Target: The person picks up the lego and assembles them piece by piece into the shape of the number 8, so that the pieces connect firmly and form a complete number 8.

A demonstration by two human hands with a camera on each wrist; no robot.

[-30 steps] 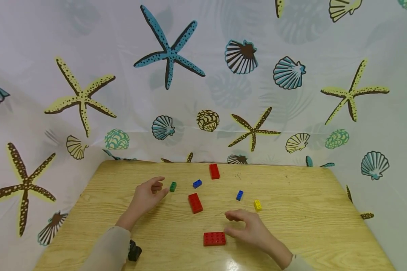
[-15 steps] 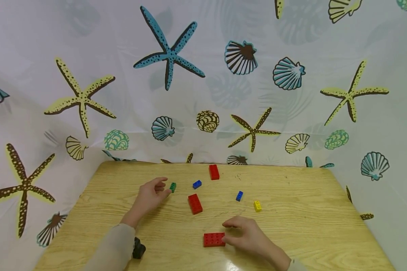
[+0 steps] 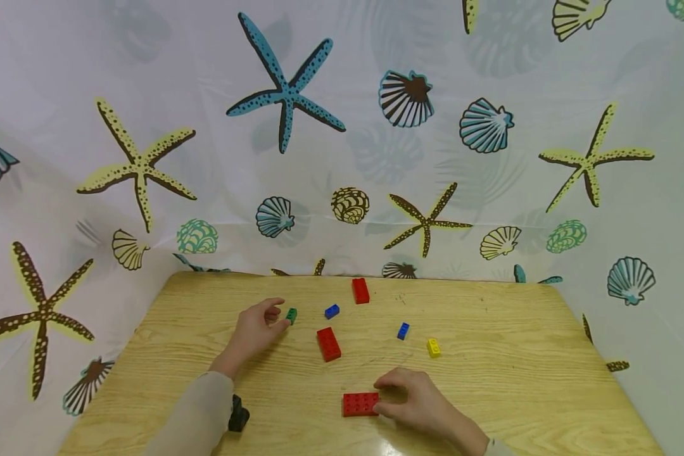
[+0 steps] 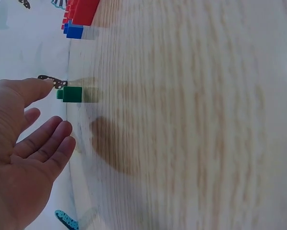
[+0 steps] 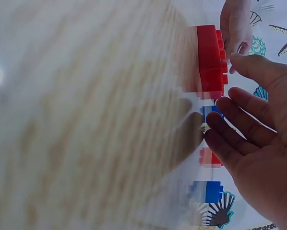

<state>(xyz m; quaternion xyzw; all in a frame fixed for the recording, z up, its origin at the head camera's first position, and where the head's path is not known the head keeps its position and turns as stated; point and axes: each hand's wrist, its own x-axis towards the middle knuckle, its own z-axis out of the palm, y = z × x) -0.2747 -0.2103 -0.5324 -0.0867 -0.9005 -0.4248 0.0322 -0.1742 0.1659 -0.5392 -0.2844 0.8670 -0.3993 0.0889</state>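
Note:
My left hand [image 3: 256, 330] reaches over the left part of the table with its fingers loosely bent. A small green toy brick [image 3: 292, 316] lies right at its thumb tip. The left wrist view shows that green brick [image 4: 72, 94] by the thumb and apart from the other fingers, which hold nothing. Nearer the front, my right hand [image 3: 417, 399] hovers with parted fingers and thumb at the right end of a red brick [image 3: 361, 404] with two rows of studs. In the right wrist view, the same red brick [image 5: 209, 60] stands just beyond the thumb, and the palm faces it.
Between the hands lies another red brick [image 3: 329, 344]. Behind it are a blue brick [image 3: 332, 311] and a third red brick [image 3: 361, 291]. A second blue brick [image 3: 403, 330] and a yellow brick [image 3: 434, 348] lie to the right. A black object [image 3: 238, 415] sits by the left sleeve.
My left hand has shifted slightly right, up to the green brick. The right hand has come down toward me, its thumb now at the front red brick's end. The bricks have stayed put.

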